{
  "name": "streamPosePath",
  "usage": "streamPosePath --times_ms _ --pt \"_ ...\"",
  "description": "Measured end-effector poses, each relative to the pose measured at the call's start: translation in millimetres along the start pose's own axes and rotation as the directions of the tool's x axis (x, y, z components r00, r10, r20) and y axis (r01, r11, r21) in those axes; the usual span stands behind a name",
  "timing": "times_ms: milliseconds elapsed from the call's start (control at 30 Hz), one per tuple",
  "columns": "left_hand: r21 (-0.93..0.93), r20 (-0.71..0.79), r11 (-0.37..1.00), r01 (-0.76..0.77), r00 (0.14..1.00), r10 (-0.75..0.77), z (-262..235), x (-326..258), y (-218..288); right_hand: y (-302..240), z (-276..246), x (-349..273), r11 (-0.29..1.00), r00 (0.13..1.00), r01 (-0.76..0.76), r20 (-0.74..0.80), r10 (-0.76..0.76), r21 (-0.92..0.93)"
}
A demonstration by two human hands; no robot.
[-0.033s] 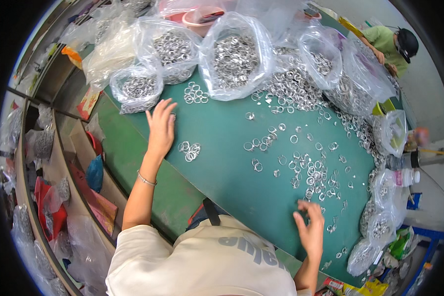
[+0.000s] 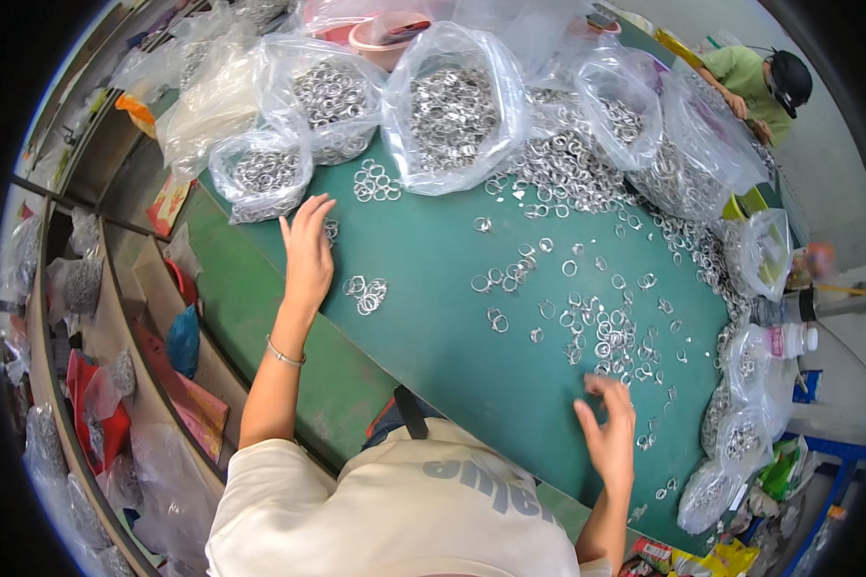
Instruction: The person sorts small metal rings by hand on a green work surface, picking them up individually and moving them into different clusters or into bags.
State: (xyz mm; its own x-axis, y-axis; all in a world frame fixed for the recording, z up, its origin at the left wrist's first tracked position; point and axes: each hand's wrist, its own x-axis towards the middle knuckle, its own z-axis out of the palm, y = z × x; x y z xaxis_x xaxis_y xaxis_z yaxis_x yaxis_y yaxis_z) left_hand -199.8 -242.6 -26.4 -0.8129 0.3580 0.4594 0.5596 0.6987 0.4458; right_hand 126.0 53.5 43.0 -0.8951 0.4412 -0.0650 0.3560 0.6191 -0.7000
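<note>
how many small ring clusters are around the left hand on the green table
3: first cluster beside the left hand, second cluster farther off near the large clear bag, third cluster nearer the body. The hand may hide more rings.

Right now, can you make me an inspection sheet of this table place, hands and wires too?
Surface: green table, partly covered.
Metal rings: a big heap, loose ones scattered to the right, small groups near the left hand.
Clutter: clear bags of rings along the far and right edges, pink bowl, plastic bottle.
Hands: left open beside a few rings; right hand at the scattered rings' near edge, fingertips blurred.
Cables: thin line by the right wall, maybe a cord; can't tell.
Surroundings: shelves on the left; a person in green, far right.
</note>
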Motion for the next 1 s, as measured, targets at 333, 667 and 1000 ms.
streamPosePath --times_ms 333,667,1000 --pt "-0.336 0.5 0.894 -0.296 0.749 0.436 43.3 -32.8 164.4 17.5 48.1 141.0 0.898 0.978 0.164 -0.055 -0.203 -0.408" --pt "-0.393 0.365 0.891 -0.227 0.851 0.378 74.7 -6.5 146.0 17.5 28.2 114.9 0.957 0.958 0.285 0.009 -0.285 -0.046" --pt "-0.537 0.524 0.822 -0.19 0.689 0.501 69.6 -6.9 160.6 21.9 42.6 160.0 0.92 0.898 0.382 -0.201 -0.391 -0.084"
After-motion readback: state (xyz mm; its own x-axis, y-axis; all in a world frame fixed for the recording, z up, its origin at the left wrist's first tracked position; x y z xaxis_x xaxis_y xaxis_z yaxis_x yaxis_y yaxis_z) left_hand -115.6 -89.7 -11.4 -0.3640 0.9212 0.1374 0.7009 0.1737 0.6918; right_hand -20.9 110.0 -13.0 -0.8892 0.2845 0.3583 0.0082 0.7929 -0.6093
